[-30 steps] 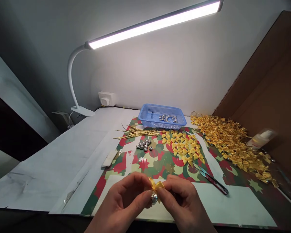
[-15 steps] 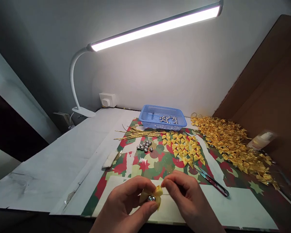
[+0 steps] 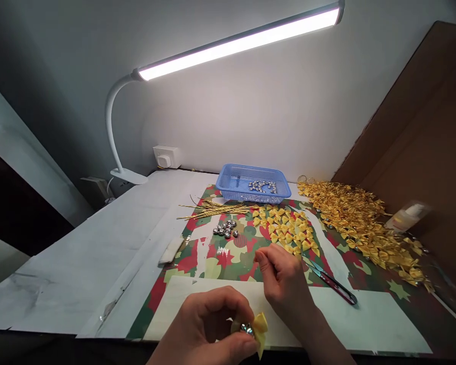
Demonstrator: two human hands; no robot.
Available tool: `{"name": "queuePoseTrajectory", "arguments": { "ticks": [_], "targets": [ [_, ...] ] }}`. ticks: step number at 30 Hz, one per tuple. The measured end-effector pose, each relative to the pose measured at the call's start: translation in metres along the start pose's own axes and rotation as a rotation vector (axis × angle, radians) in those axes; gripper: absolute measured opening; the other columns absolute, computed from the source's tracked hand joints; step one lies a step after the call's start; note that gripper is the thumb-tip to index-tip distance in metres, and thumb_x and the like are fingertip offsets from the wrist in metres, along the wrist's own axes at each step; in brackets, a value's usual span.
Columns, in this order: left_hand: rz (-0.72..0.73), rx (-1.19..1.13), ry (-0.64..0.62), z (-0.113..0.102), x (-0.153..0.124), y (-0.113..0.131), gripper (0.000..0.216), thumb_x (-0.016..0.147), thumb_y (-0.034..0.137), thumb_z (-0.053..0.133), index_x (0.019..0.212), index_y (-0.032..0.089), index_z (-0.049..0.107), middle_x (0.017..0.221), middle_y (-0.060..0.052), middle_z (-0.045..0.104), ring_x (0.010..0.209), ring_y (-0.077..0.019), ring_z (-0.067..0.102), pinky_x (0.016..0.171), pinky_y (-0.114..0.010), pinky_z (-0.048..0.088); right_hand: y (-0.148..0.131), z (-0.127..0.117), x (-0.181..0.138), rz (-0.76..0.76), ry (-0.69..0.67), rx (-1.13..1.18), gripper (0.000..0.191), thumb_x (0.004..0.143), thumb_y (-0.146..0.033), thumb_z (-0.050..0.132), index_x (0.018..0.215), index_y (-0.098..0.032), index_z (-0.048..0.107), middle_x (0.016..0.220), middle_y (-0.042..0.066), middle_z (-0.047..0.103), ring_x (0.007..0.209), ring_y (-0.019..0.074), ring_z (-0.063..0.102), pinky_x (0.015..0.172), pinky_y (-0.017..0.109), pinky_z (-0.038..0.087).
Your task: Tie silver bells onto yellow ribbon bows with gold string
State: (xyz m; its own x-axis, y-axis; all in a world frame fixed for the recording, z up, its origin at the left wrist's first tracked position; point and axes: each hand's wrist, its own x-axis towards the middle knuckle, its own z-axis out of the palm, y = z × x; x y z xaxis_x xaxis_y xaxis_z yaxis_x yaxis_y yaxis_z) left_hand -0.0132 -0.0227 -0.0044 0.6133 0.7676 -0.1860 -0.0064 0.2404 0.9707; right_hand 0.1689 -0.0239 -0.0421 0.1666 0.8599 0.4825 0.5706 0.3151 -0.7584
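Observation:
Near the front edge, my left hand [image 3: 216,327] pinches a yellow ribbon bow [image 3: 261,324] between thumb and fingers. Silver bells [image 3: 247,329] show at the bow's middle, partly covered by the fingertips. Up and to the right, my right hand [image 3: 285,274] is closed, thumb against forefinger, apart from the bow. Whatever lies in its pinch is too small or hidden to make out. Loose yellow bows [image 3: 294,230] lie just beyond it, and red-handled thread snips [image 3: 332,284] rest to its right. Beyond the left hand is a small cluster of silver bells [image 3: 226,229].
A blue basket [image 3: 222,188] at the back holds more bells. Gold twist ties [image 3: 213,209] lie in front of it. Finished-looking gold bows [image 3: 349,218] are heaped at right beside a bottle [image 3: 406,218]. A white pad [image 3: 172,251] lies left, and a lamp [image 3: 114,132] arches overhead.
My right hand has moved up and away from the bow. My left hand, still holding the bow with bells, has shifted lower and slightly right.

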Motion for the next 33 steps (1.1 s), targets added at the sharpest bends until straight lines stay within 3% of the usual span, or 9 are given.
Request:
{"name": "queuePoseTrajectory", "arguments": {
  "ticks": [5,10,13,18,21,27,30,33],
  "targets": [
    [-0.011,-0.017,0.032,0.001,0.002,0.001,0.009,0.068,0.019,0.082,0.072,0.018,0.074,0.068,0.001,0.067,0.065,-0.0157,0.055,0.062,-0.027,0.042,0.005,0.002,-0.003,0.044,-0.005,0.049,0.037,0.105,-0.032,0.040,0.074,-0.019,0.056,0.070,0.000,0.049,0.064,0.0152,0.045,0.061,0.029,0.031],
    [0.011,0.096,0.181,0.001,-0.001,0.012,0.010,0.068,0.014,0.080,0.073,0.020,0.074,0.067,0.004,0.062,0.065,-0.0146,0.053,0.062,-0.026,0.043,-0.019,-0.023,-0.020,0.131,-0.258,0.222,0.048,0.108,-0.051,0.037,0.084,-0.020,0.065,0.069,-0.003,0.052,0.061,0.0120,0.048,0.055,0.024,0.035],
    [0.025,0.077,0.139,0.000,-0.002,0.012,0.011,0.069,0.013,0.081,0.075,0.020,0.076,0.067,0.005,0.063,0.067,-0.0145,0.055,0.064,-0.025,0.045,-0.032,-0.029,-0.030,0.256,-0.339,0.285,0.037,0.100,-0.052,0.055,0.083,-0.021,0.064,0.071,-0.004,0.045,0.062,0.0115,0.043,0.056,0.024,0.032],
    [-0.033,-0.202,0.018,-0.007,-0.002,0.003,0.029,0.069,0.014,0.086,0.095,0.024,0.080,0.084,0.002,0.077,0.075,-0.0149,0.064,0.069,-0.024,0.050,-0.034,-0.022,-0.033,0.311,-0.323,0.389,0.034,0.099,-0.042,0.058,0.076,-0.018,0.065,0.072,-0.003,0.046,0.063,0.0115,0.043,0.057,0.026,0.031],
    [-0.033,-0.189,0.043,-0.010,-0.002,0.001,0.023,0.074,0.019,0.089,0.094,0.025,0.081,0.084,0.002,0.078,0.082,-0.0160,0.067,0.074,-0.023,0.052,-0.033,-0.017,-0.033,0.324,-0.287,0.418,0.034,0.097,-0.043,0.061,0.074,-0.018,0.065,0.070,-0.003,0.044,0.063,0.0113,0.040,0.057,0.026,0.028],
    [-0.075,-0.216,0.090,-0.010,0.000,0.000,0.018,0.070,0.028,0.093,0.082,0.022,0.080,0.073,0.002,0.074,0.075,-0.0146,0.065,0.070,-0.022,0.051,-0.032,-0.006,-0.042,0.396,-0.247,0.579,0.040,0.095,-0.052,0.065,0.073,-0.018,0.062,0.070,-0.004,0.044,0.062,0.0107,0.038,0.058,0.027,0.027],
    [-0.071,-0.214,0.082,-0.010,-0.001,-0.002,0.020,0.070,0.023,0.092,0.087,0.023,0.082,0.079,0.001,0.077,0.078,-0.0153,0.067,0.071,-0.022,0.053,-0.029,-0.003,-0.045,0.405,-0.231,0.570,0.042,0.095,-0.053,0.064,0.074,-0.017,0.063,0.070,-0.004,0.045,0.063,0.0109,0.039,0.059,0.027,0.027],
    [-0.021,-0.202,0.074,-0.009,-0.004,-0.003,0.035,0.068,0.015,0.089,0.100,0.028,0.082,0.084,0.002,0.079,0.082,-0.0188,0.071,0.074,-0.025,0.057,-0.027,0.000,-0.047,0.390,-0.211,0.521,0.042,0.096,-0.053,0.063,0.075,-0.017,0.065,0.072,-0.003,0.047,0.064,0.0114,0.042,0.060,0.027,0.029]
  ]
}}
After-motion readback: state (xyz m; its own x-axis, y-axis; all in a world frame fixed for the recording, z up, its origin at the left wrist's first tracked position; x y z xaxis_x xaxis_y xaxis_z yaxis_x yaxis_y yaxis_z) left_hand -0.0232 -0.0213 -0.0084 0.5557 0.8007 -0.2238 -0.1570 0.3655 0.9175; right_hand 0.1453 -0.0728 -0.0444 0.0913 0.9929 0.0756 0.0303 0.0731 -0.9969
